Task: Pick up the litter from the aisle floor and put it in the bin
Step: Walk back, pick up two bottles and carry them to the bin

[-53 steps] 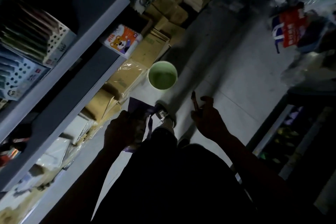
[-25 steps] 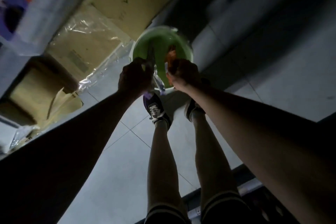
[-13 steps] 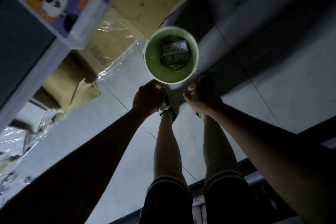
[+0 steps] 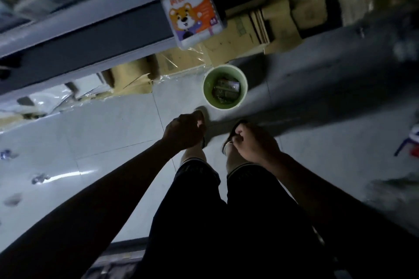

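Here the tiled aisle floor (image 4: 317, 120) fills most of the frame, pale at the left and shadowed at the right. A grey shelving unit (image 4: 86, 22) runs across the upper left, with flattened cardboard boxes (image 4: 244, 36) stacked along its foot toward the top centre. A pack printed with a cartoon bear (image 4: 192, 16) leans out from the shelf just above the boxes. Below it, a little above the frame's centre, stands the green bin (image 4: 207, 88), upright on the floor, with the litter (image 4: 226, 92), crumpled wrappers, lying inside. Nearer the viewer, both arms reach down over the person's dark-trousered legs. The left hand (image 4: 183, 131) and the right hand (image 4: 254, 145) hang just short of the bin, near each other over the shoes, each with fingers curled in on themselves and nothing visible in them.
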`<state>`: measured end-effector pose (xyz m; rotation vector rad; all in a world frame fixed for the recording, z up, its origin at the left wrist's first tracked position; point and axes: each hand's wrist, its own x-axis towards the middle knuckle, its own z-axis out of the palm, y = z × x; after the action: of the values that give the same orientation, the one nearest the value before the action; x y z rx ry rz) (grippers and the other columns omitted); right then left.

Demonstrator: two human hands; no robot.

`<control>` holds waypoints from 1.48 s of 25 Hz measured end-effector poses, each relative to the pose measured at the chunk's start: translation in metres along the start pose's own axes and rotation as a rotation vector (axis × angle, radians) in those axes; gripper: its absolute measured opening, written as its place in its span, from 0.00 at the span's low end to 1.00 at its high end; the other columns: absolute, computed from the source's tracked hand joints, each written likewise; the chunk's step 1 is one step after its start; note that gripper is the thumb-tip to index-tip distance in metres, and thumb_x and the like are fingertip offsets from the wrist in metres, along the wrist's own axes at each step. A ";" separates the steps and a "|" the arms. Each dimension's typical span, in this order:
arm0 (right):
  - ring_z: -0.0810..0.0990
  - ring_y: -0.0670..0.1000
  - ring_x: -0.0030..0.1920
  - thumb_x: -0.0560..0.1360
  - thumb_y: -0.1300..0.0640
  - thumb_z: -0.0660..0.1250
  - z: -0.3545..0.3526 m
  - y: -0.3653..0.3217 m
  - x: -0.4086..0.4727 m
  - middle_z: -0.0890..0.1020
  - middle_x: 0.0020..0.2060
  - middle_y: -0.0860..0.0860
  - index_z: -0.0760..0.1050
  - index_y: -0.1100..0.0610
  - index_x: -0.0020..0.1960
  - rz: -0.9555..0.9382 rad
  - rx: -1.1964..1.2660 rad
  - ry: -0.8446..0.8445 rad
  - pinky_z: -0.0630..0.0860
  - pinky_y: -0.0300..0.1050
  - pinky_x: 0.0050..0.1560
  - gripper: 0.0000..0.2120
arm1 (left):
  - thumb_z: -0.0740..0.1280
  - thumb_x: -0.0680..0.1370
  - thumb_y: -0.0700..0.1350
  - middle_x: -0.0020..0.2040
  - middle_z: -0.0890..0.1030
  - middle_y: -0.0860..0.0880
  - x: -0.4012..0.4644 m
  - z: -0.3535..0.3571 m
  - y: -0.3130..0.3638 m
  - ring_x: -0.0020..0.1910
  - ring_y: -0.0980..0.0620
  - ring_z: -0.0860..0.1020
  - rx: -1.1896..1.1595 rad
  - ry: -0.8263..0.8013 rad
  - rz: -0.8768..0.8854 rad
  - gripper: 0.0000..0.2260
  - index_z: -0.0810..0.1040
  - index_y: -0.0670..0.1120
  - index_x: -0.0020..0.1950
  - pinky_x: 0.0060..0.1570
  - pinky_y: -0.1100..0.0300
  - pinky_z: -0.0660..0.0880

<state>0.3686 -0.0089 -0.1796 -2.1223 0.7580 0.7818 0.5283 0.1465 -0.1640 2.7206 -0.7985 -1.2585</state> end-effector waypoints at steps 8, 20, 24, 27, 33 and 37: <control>0.78 0.57 0.58 0.77 0.47 0.65 -0.026 -0.034 -0.066 0.79 0.55 0.53 0.77 0.52 0.56 -0.230 -0.360 -0.035 0.76 0.51 0.56 0.12 | 0.65 0.76 0.53 0.47 0.85 0.51 -0.145 0.030 -0.044 0.47 0.46 0.83 -0.377 0.090 -0.338 0.07 0.79 0.55 0.51 0.48 0.54 0.79; 0.78 0.56 0.58 0.79 0.48 0.65 0.027 -0.089 -0.139 0.78 0.56 0.52 0.79 0.51 0.56 -0.643 -0.748 -0.219 0.76 0.50 0.57 0.10 | 0.63 0.79 0.53 0.48 0.86 0.50 -0.362 0.208 -0.041 0.47 0.47 0.82 -0.903 0.260 -0.764 0.10 0.80 0.52 0.54 0.46 0.56 0.77; 0.79 0.56 0.54 0.79 0.48 0.65 0.054 -0.107 -0.164 0.80 0.54 0.53 0.80 0.51 0.55 -0.803 -0.869 -0.272 0.77 0.51 0.55 0.10 | 0.63 0.78 0.54 0.51 0.85 0.50 -0.415 0.253 -0.016 0.50 0.47 0.81 -1.054 0.353 -0.915 0.10 0.80 0.53 0.54 0.47 0.55 0.76; 0.81 0.55 0.51 0.79 0.48 0.66 0.074 -0.120 -0.177 0.81 0.53 0.53 0.80 0.52 0.55 -0.902 -0.940 -0.342 0.77 0.51 0.55 0.11 | 0.63 0.78 0.55 0.51 0.85 0.52 -0.442 0.273 0.005 0.50 0.48 0.81 -1.165 0.428 -1.010 0.11 0.80 0.54 0.54 0.48 0.55 0.77; 0.81 0.52 0.52 0.80 0.45 0.63 0.093 -0.148 -0.182 0.81 0.54 0.49 0.80 0.50 0.58 -1.068 -1.090 -0.475 0.79 0.50 0.51 0.13 | 0.62 0.79 0.56 0.49 0.85 0.53 -0.457 0.270 0.038 0.49 0.50 0.81 -1.270 0.590 -1.173 0.11 0.80 0.54 0.55 0.50 0.52 0.79; 0.80 0.51 0.52 0.80 0.44 0.62 0.092 -0.176 -0.165 0.81 0.53 0.49 0.79 0.51 0.59 -1.160 -1.163 -0.544 0.79 0.52 0.53 0.15 | 0.63 0.79 0.55 0.50 0.84 0.53 -0.443 0.250 0.044 0.49 0.49 0.81 -1.330 0.658 -1.294 0.09 0.80 0.54 0.54 0.51 0.52 0.79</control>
<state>0.3625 0.2046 -0.0346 -2.4569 -1.4525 1.0952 0.0900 0.3586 -0.0101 1.8824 1.4774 -0.3519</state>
